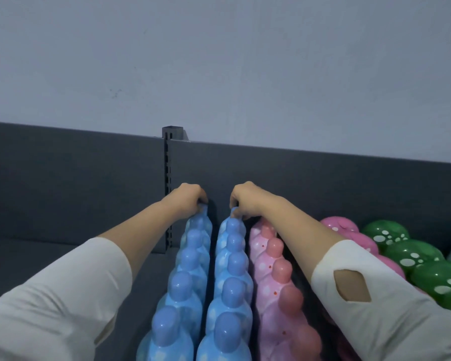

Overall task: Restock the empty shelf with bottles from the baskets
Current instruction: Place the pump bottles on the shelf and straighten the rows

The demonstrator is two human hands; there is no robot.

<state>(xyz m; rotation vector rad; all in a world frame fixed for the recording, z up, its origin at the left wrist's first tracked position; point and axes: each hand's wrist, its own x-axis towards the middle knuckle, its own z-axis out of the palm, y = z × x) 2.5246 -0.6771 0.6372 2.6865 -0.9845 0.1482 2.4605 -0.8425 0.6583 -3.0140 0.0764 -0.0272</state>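
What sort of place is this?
Probably a shop or stockroom shelving unit: a dark back panel with a slotted upright, and blue bottles, pink bottles and green bottles lined up in colour-sorted rows, the left hand and right hand gripping the rearmost blue ones.

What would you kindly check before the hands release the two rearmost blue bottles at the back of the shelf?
1. Left hand grips the top of the left rear glossy blue plastic bottle: ok.
2. Right hand grips the top of the right rear glossy blue plastic bottle: ok.
3. Both bottles' bases flat on the dark grey shelf: cannot tell, hidden.
4. Left blue row and right blue row straight beside the pink spotted bottle row: ok.
5. Rear bottles against the dark grey back panel: cannot tell.
6. Bare shelf left of the blue rows for more: ok.
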